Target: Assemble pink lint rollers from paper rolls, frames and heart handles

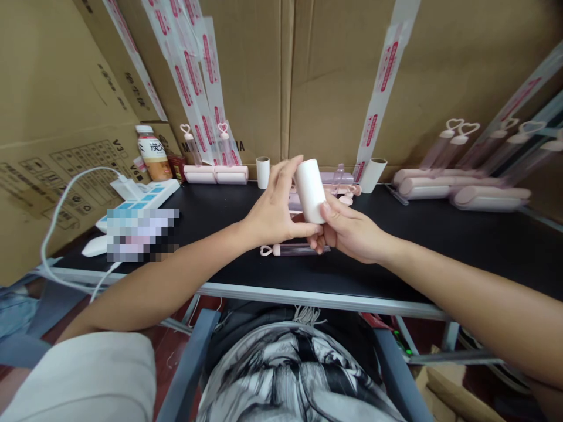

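A plain white roll, seemingly of paper, is held tilted above the black table between both hands. My left hand grips it with fingers at the upper end and the thumb at the lower end. The thumb of my right hand presses on its lower right side, with the other fingers curled beneath. Just below the hands lies a clear handle with a pink heart-shaped loop. Behind them, partly hidden, are pink and lilac plastic parts.
Two upright white rolls flank the hands. Pink rollers with heart-topped handles stand at left and right. A drink bottle and a power strip are at far left. Cardboard walls the back.
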Available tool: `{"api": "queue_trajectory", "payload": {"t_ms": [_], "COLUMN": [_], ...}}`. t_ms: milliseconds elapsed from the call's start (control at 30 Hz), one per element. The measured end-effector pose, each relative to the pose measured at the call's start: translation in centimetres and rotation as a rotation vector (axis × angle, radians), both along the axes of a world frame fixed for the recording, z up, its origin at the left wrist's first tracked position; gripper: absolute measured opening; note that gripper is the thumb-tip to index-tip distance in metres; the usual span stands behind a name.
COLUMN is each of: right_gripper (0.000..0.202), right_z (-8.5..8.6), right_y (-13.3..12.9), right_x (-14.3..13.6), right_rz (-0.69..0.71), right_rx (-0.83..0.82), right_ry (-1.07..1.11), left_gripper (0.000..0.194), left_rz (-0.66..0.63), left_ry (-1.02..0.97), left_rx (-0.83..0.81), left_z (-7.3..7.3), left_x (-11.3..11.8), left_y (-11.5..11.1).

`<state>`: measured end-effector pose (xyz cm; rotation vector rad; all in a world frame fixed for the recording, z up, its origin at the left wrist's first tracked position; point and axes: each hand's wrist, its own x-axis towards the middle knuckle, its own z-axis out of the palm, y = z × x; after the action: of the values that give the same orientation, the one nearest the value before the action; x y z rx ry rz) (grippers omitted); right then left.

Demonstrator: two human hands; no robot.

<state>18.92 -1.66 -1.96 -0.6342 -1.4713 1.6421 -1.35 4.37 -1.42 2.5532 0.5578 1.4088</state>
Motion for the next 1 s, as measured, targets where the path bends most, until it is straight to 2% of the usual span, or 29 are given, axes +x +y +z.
{"api": "queue_trajectory", "payload": {"t_ms": [100, 167, 233, 333, 367, 433, 533, 633, 867, 1000], "right_gripper": [0.068, 0.064, 0.057, 0.038, 0.032, 0.027, 0.037, 0.045, 0.03, 0.028], "right_z": [-0.1, -0.1, 0.2, 0.8, 1.0, 1.1, 0.5, -0.4, -0.6, -0.6], "right_y": [0.0, 0.1, 0.4, 1.2, 1.6, 2.4, 3.3, 3.8, 4.5, 4.6], "right_x": [0.1, 0.5, 1.1, 2.5, 3.1, 4.0, 4.7, 4.7, 4.8, 4.8], "right_rz": [0.04, 0.042, -0.064, -0.337, -0.388, -0.367, -0.228, -0.179, -0.153, -0.164], "right_rx": [0.025, 0.116, 0.331, 0.767, 0.872, 0.98, 1.028, 1.035, 1.025, 1.02], "right_ry": [-0.045, -0.119, -0.26, -0.556, -0.648, -0.807, -0.994, -1.14, -1.202, -1.21], "left_gripper": [0.125, 0.126, 0.128, 0.13, 0.13, 0.13, 0.129, 0.128, 0.118, 0.113], "left_rz": [0.046, 0.038, 0.038, 0.047, 0.047, 0.039, 0.018, 0.001, -0.028, -0.034], "left_ry": [0.069, 0.081, 0.058, -0.025, -0.058, -0.121, -0.188, -0.199, -0.162, -0.146], "left_rx": [0.107, 0.136, 0.145, 0.114, 0.095, 0.057, 0.006, -0.03, -0.002, -0.002], "left_z": [0.5, 0.7, 0.9, 0.9, 0.8, 0.4, -0.3, -0.6, 0.8, 1.3], "left_x": [-0.5, -0.9, -1.3, -2.0, -2.3, -2.6, -2.9, -3.0, -2.4, -2.2], "left_y": [0.2, 0.4, 0.8, 1.9, 2.5, 3.8, 5.5, 6.0, 4.0, 3.3]}}
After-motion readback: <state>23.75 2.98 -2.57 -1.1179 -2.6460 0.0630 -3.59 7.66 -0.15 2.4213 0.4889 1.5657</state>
